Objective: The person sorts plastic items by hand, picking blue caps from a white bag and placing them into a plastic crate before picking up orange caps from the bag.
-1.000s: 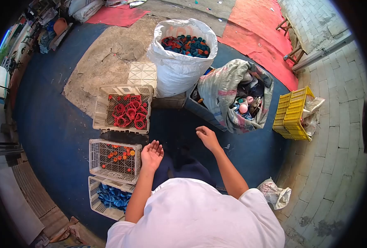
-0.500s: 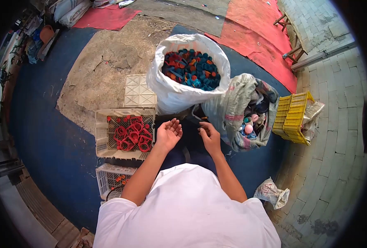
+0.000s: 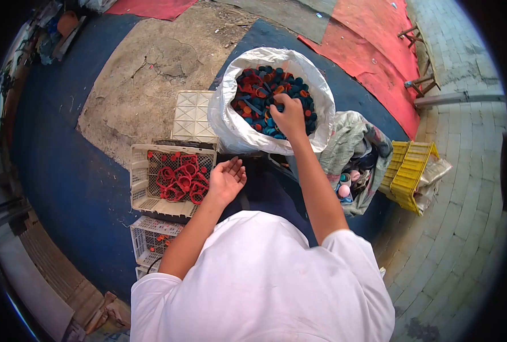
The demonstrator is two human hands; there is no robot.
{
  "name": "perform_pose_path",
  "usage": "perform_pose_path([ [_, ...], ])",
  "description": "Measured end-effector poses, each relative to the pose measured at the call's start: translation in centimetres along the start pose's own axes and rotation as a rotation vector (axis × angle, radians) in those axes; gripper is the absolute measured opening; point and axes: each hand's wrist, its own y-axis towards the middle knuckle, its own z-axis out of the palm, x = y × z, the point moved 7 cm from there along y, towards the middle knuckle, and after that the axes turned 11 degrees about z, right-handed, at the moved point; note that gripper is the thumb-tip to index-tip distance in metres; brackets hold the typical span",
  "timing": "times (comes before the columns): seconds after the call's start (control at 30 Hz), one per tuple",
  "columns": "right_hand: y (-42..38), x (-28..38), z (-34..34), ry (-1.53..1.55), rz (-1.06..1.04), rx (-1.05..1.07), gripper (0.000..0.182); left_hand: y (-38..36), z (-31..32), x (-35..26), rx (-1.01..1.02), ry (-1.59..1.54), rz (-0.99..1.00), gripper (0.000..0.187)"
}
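Observation:
A tall white woven sack (image 3: 224, 117) holds many plastic bottle caps (image 3: 252, 108), mostly dark teal with some red and orange. My right hand (image 3: 289, 115) is inside its mouth, over the right part of the caps. The thumb and fingers are curled together around a dark spot; what they grip cannot be made out. My left hand (image 3: 227, 181) is palm up with loosely bent fingers and nothing visible on it. It is just right of a cream plastic crate (image 3: 142, 191), which holds several red plastic rings (image 3: 179, 181).
A grey-green sack (image 3: 339, 134) with mixed plastic pieces stands at the right, beside yellow crates (image 3: 408, 171). A white crate (image 3: 142, 236) with orange caps sits lower left. Behind the cream crate lies a cream lattice panel (image 3: 193, 117). A block wall (image 3: 464, 188) bounds the right side.
My right hand has moved up and forward from in front of my body into the white sack, its fingers curling among the caps. My left hand stays palm up, slightly farther left.

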Motion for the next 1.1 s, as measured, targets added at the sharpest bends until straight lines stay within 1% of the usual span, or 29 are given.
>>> perform_pose_path([
  [0.07, 3.9, -1.6, 3.5, -0.274, 0.069, 0.127, 0.043, -0.7, 0.3, -0.5, -0.023, 0.0, 0.052, 0.025],
  [0.17, 7.5, -3.2, 7.4, -0.433, -0.029, 0.105, 0.056, -1.5, 1.3, -1.6, -0.039, 0.012, 0.147, 0.025],
  [0.2, 8.4, -4.0, 8.5, -0.427, -0.059, 0.106, 0.054, -1.8, 1.7, -1.9, -0.035, 0.022, 0.176, 0.025],
  [0.3, 10.1, -5.3, 9.7, -0.444, -0.024, 0.127, 0.049, -2.1, 2.5, -2.7, -0.034, 0.021, 0.248, 0.025],
  [0.4, 10.8, -5.5, 10.2, -0.552, -0.13, 0.147, 0.046, -2.3, 3.1, -3.1, -0.034, 0.02, 0.287, 0.024],
  [0.5, 11.7, -5.9, 10.6, -0.522, -0.076, 0.252, 0.055, -2.2, 3.3, -3.5, -0.045, 0.014, 0.31, 0.024],
  [0.6, 11.5, -5.0, 9.6, -0.426, -0.09, 0.136, 0.051, -2.0, 3.8, -3.5, -0.045, 0.002, 0.318, 0.024],
  [0.7, 11.1, -4.3, 9.5, -0.363, -0.105, 0.071, 0.036, -1.8, 4.3, -3.3, -0.05, -0.003, 0.319, 0.024],
  [0.8, 11.7, -5.2, 10.1, -0.325, -0.036, 0.12, 0.038, -1.7, 4.7, -3.2, -0.062, 0.024, 0.334, 0.025],
  [0.9, 12.3, -6.1, 9.7, -0.239, 0.08, 0.147, 0.039, -1.7, 4.9, -3.7, -0.056, 0.088, 0.374, 0.025],
  [1.0, 11.8, -6.3, 7.9, -0.167, 0.129, 0.056, 0.046, -1.7, 5.4, -4.0, -0.042, 0.111, 0.396, 0.026],
  [1.1, 11.6, -7.5, 6.8, 0.1, 0.224, 0.106, 0.047, -1.9, 6.3, -4.1, -0.034, 0.119, 0.416, 0.027],
])
